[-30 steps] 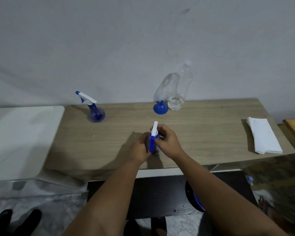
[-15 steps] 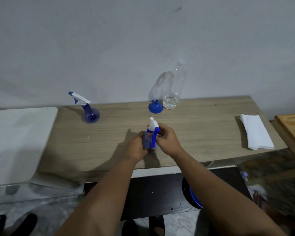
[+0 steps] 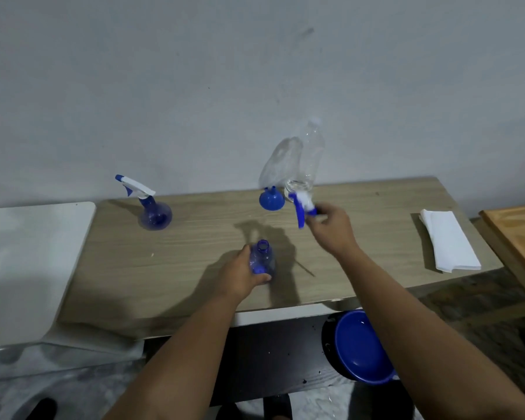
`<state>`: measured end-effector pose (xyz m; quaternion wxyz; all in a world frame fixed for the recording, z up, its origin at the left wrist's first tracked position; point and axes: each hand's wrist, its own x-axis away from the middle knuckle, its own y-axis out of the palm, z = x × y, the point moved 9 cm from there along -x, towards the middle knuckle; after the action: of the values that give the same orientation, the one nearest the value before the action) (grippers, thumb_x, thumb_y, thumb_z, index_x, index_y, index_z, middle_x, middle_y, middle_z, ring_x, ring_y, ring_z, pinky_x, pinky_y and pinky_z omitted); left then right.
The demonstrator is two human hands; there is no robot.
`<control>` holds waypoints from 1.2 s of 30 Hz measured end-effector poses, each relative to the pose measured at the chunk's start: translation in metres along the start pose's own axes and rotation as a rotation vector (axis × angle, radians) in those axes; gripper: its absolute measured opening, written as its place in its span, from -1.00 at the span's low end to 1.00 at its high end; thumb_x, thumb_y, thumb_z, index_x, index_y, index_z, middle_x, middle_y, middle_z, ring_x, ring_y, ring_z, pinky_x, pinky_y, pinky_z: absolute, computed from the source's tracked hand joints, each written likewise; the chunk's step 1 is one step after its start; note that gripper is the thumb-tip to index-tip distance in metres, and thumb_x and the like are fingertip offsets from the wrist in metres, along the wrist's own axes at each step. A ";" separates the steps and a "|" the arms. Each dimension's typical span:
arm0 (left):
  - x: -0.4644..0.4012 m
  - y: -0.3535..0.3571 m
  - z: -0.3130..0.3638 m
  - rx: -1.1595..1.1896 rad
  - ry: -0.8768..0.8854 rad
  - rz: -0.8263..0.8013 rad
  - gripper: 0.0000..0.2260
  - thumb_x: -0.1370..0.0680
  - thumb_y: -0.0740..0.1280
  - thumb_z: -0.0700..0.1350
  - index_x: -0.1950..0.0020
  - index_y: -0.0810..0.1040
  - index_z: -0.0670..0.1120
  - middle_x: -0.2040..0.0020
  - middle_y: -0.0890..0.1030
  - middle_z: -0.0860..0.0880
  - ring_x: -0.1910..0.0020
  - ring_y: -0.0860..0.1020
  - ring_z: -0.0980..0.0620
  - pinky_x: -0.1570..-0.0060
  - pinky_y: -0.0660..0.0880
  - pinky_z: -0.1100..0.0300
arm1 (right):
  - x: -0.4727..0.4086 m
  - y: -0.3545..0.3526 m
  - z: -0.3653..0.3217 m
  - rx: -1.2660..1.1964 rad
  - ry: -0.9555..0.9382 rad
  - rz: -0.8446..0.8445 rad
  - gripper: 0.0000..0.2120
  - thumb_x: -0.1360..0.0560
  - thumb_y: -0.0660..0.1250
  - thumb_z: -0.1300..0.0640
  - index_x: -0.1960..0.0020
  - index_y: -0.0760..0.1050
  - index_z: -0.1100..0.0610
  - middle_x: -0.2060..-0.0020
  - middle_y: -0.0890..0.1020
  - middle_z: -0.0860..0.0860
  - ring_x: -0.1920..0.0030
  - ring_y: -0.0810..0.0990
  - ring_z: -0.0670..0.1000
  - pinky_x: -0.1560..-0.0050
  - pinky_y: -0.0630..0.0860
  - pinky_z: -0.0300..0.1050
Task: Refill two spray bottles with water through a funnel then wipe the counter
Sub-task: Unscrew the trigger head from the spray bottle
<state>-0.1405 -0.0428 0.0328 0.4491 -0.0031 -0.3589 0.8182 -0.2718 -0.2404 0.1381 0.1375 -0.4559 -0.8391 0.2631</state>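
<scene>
My left hand [image 3: 242, 275] grips a small blue spray bottle [image 3: 262, 260] standing on the wooden counter [image 3: 194, 253], its neck open with no head on it. My right hand [image 3: 331, 227] holds the removed blue-and-white spray head [image 3: 303, 207] up and to the right of that bottle; its thin tube trails down. A blue funnel [image 3: 271, 200] sits upside down at the back, beside a clear water bottle [image 3: 308, 160] holding a little water. A second spray bottle [image 3: 152, 209], head still on, stands at the back left.
Folded white paper towels [image 3: 449, 241] lie at the counter's right end. A white surface [image 3: 28, 262] adjoins the counter on the left, a wooden board [image 3: 519, 234] on the right. A blue basin [image 3: 358, 347] sits below the front edge. The wall is close behind.
The spray head came off the bottle. My right hand carried it up and to the right, while my left hand kept hold of the bottle on the counter.
</scene>
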 end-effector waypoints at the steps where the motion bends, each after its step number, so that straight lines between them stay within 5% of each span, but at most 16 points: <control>1: 0.000 0.000 0.001 0.007 0.001 -0.003 -0.35 -0.30 0.62 0.02 -0.31 0.43 0.12 -0.13 0.64 0.11 -0.06 0.62 0.07 -0.13 0.57 0.04 | 0.010 0.013 0.033 0.111 0.063 -0.054 -0.87 -0.50 0.44 0.22 -0.02 0.72 0.12 0.17 0.74 0.08 0.11 0.70 0.02 0.10 0.47 -0.14; 5: 0.004 -0.005 0.006 -0.026 -0.003 0.001 -0.41 -0.38 0.59 -0.02 -0.34 0.43 0.10 -0.10 0.58 0.17 -0.03 0.56 0.14 0.12 0.40 0.40 | 0.053 0.046 0.124 0.380 0.315 -0.251 -0.78 -0.57 0.39 0.02 -0.14 0.68 0.10 0.01 0.73 0.14 -0.04 0.70 0.22 -0.01 0.57 -0.02; 10: 0.008 -0.010 0.014 -0.147 -0.010 0.025 -0.35 -0.42 0.56 0.05 -0.44 0.37 0.10 -0.24 0.56 0.09 -0.01 0.44 0.18 0.08 0.30 0.33 | 0.069 0.067 0.131 0.674 0.283 -0.369 -0.62 -0.62 0.29 -0.04 -0.42 0.51 -0.04 -0.26 0.51 0.07 -0.26 0.53 0.16 -0.26 0.45 0.11; 15: -0.002 -0.009 0.012 -0.150 0.005 0.015 -0.37 -0.42 0.56 0.06 -0.42 0.37 0.10 -0.24 0.56 0.10 -0.01 0.44 0.19 0.04 0.34 0.29 | 0.064 0.048 0.101 0.564 0.312 -0.273 -0.44 -0.53 0.33 -0.13 -0.50 0.43 -0.03 -0.38 0.46 0.07 -0.38 0.43 0.17 -0.31 0.40 0.15; 21: -0.029 -0.018 0.021 -0.096 0.049 0.005 -0.39 -0.40 0.58 0.00 -0.38 0.41 0.05 -0.12 0.52 0.14 0.01 0.42 0.20 0.23 0.25 0.45 | -0.039 0.064 0.025 0.468 0.055 -0.225 -0.40 -0.54 0.38 -0.10 -0.54 0.38 0.02 -0.39 0.48 0.11 -0.37 0.48 0.18 -0.29 0.52 0.14; 29: -0.074 -0.016 0.004 0.017 0.019 0.011 -0.41 -0.36 0.60 -0.07 -0.35 0.47 0.08 -0.16 0.65 0.08 -0.11 0.62 0.05 -0.11 0.55 0.08 | -0.159 0.158 0.000 0.785 -0.083 -0.507 -0.47 -0.56 0.36 0.10 -0.48 0.33 0.17 -0.34 0.45 0.19 -0.33 0.52 0.26 -0.22 0.54 0.14; 36: -0.083 -0.006 -0.010 0.036 0.012 -0.016 -0.32 -0.32 0.58 0.17 -0.38 0.43 0.16 -0.21 0.63 0.16 -0.14 0.60 0.13 -0.19 0.54 0.07 | -0.167 0.190 0.034 1.029 -0.032 -0.609 -0.46 -0.47 0.55 0.07 -0.39 0.51 0.16 -0.32 0.56 0.12 -0.34 0.57 0.15 -0.11 0.60 0.04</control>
<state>-0.0834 -0.0964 0.0029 0.4579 0.0027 -0.3416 0.8208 -0.0648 -0.3062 0.0036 0.3972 -0.0654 -0.6989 0.5912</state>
